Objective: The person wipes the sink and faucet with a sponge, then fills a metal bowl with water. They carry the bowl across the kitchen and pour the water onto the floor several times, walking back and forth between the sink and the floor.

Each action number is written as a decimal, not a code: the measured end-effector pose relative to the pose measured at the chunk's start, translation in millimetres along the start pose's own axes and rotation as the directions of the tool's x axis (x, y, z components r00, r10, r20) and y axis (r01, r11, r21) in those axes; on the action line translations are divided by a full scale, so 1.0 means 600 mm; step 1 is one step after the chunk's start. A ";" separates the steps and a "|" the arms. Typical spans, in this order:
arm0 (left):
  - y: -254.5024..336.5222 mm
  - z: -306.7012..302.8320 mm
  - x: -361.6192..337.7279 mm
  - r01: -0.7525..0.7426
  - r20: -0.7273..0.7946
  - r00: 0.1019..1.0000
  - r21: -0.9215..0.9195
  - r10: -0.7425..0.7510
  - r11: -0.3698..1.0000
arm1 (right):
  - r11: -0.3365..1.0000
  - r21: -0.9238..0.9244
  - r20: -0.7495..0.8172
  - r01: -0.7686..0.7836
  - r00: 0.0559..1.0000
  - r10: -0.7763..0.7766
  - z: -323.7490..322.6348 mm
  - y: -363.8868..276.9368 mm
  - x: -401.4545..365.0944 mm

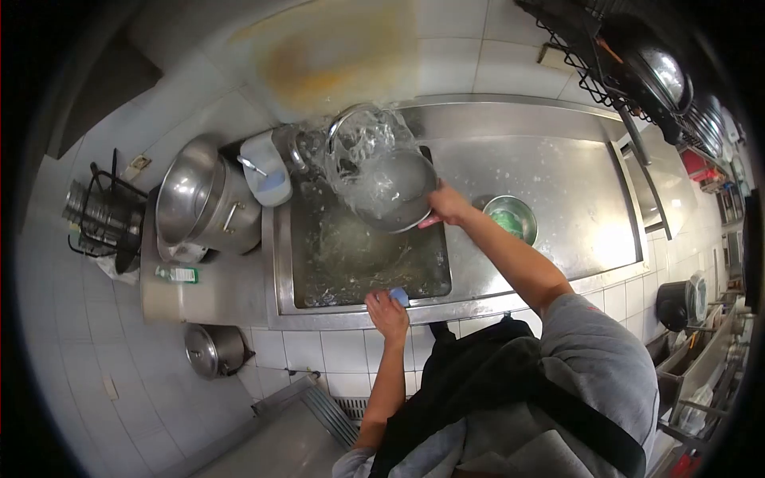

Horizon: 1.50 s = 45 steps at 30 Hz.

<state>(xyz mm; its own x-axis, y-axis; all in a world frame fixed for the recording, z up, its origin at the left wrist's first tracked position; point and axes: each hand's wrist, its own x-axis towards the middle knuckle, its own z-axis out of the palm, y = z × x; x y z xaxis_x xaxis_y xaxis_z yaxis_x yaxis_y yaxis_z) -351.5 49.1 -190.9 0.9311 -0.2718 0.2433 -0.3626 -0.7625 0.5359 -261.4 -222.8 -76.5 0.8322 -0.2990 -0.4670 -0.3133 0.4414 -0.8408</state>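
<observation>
My right hand [449,205] grips the near right rim of a round grey metal bowl [410,187], tilted over the sink. Water from the curved faucet [339,127] strikes it and splashes up, blurring its far side. Below lies the sink basin [442,279], holding cloudy water. At its front edge, my left hand [388,313] is closed around a blue sponge [400,296], partly hidden by the fingers. To the right of the basin, a small metal bowl [522,209] with green contents rests on the steel drainboard.
Large steel pots [191,191] stand left of the sink, beside a white container [267,163] holding a blue item. A green-labelled bottle [177,275] lies on the left counter. Below it is a lidded pot [213,350]. Pans [653,72] sit on a rack at upper right.
</observation>
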 end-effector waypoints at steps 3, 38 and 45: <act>0.002 0.002 -0.003 -0.024 -0.018 1.000 -0.003 0.024 1.000 | 0.831 -0.532 -0.164 0.165 0.942 -0.291 -0.019 0.085 0.047; 0.018 0.121 0.204 0.467 0.384 0.798 -0.881 -0.465 0.074 | 0.998 -0.010 -0.119 0.062 0.991 -0.063 -0.408 -0.094 -0.073; 0.194 0.229 0.361 0.155 0.271 0.837 -0.950 -0.475 -0.270 | 0.993 -0.059 -0.197 0.100 0.974 -0.110 -0.671 -0.066 -0.049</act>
<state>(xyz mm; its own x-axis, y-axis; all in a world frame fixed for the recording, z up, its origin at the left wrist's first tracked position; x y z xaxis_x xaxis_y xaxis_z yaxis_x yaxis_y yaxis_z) -186.6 -179.3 -186.8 0.9624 -0.0244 -0.2705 0.2042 0.7215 0.6616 -457.8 -572.2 -139.5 0.7550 -0.5062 -0.4168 -0.2551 0.3588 -0.8979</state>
